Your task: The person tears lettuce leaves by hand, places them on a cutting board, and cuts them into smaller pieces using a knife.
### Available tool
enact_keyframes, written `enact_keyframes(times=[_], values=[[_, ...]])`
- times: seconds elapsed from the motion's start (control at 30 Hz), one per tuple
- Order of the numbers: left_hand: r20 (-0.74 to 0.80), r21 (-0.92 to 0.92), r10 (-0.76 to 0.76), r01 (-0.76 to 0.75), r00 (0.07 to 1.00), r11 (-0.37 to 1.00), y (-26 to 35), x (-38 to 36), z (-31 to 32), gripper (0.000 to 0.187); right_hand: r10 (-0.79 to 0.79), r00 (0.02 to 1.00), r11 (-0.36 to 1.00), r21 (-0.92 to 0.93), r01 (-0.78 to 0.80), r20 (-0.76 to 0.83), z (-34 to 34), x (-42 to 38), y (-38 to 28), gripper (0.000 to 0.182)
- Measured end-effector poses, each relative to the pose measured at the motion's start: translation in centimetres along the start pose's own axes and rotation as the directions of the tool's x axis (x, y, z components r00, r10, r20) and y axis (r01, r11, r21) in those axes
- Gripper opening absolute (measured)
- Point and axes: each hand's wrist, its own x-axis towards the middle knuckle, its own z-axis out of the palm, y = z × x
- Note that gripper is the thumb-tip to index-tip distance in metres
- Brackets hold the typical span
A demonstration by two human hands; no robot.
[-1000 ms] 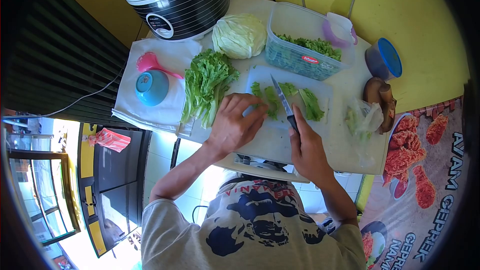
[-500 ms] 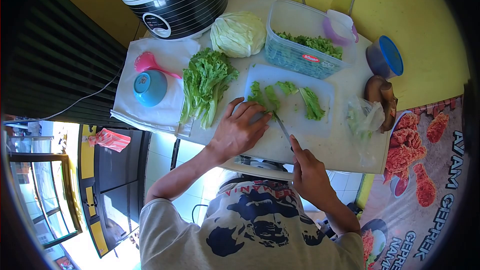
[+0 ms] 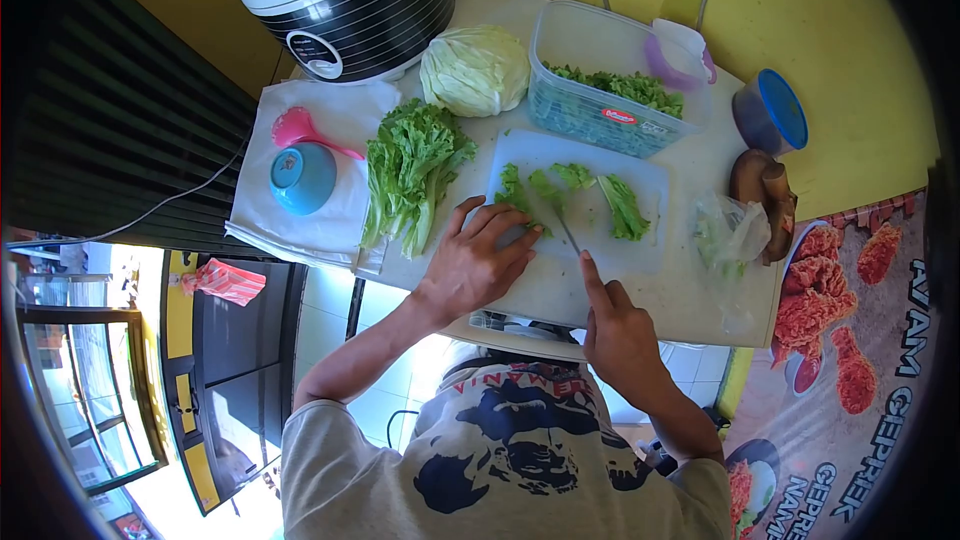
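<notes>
"Head view first: what is the right hand [image 3: 622, 328] doing?"

"It is gripping a knife with a narrow grey metal blade [image 3: 570, 237], index finger extending toward the blade, whose far end is meeting the frilly green lettuce strips [image 3: 626, 208]."

"And the left hand [image 3: 478, 255]?"

"Its fingers are bending over the leftmost strip; I can't tell whether they are pinching it."

"Where are those strips lying?"

"They are lying on a pale rectangular plastic cutting board [image 3: 620, 255] on the white desk [image 3: 650, 305]. One leafy green lettuce bunch [image 3: 412, 165] is lying left of the board."
</notes>
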Motion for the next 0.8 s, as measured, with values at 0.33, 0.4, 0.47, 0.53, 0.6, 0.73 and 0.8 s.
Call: enact_keyframes(times=[0.33,0.4,0.47,0.53,0.6,0.73,0.8], values=[[-0.143,0.0,-0.044,0.044,0.989,0.999,-1.6,0.5,-1.1,0.037,-0.065,0.989,0.969,0.228,0.094,-0.132,0.7,1.0,-0.7,0.076],[-0.097,0.008,-0.078,0.08,0.992,0.997,-1.5,0.3,-0.8,0.036,-0.072,0.992,0.972,0.214,0.093,-0.103,1.3,1.6,-1.4,0.075],[-0.073,0.012,-0.107,0.108,0.992,0.994,-1.6,0.0,-0.5,0.036,-0.069,0.995,0.979,0.185,0.082,-0.073,1.8,2.1,-1.7,0.075],[-0.065,0.001,-0.123,0.123,0.99,0.992,-1.5,-0.3,-0.3,0.036,-0.039,0.994,0.98,0.188,0.058,-0.102,2.5,2.7,-1.5,0.074],[-0.061,0.004,-0.125,0.125,0.99,0.992,-1.3,-0.4,-0.4,0.035,-0.01,0.988,0.978,0.204,0.041,-0.151,2.7,3.2,-1.3,0.074],[-0.055,0.003,-0.134,0.134,0.989,0.991,-1.2,-0.3,-0.8,0.038,0.045,0.964,0.973,0.231,0.017,-0.261,1.9,3.5,-0.5,0.072],[-0.052,0.001,-0.133,0.133,0.99,0.991,-1.2,-0.3,-0.8,0.039,0.061,0.955,0.969,0.248,0.014,-0.29,1.5,3.3,-0.5,0.07]])
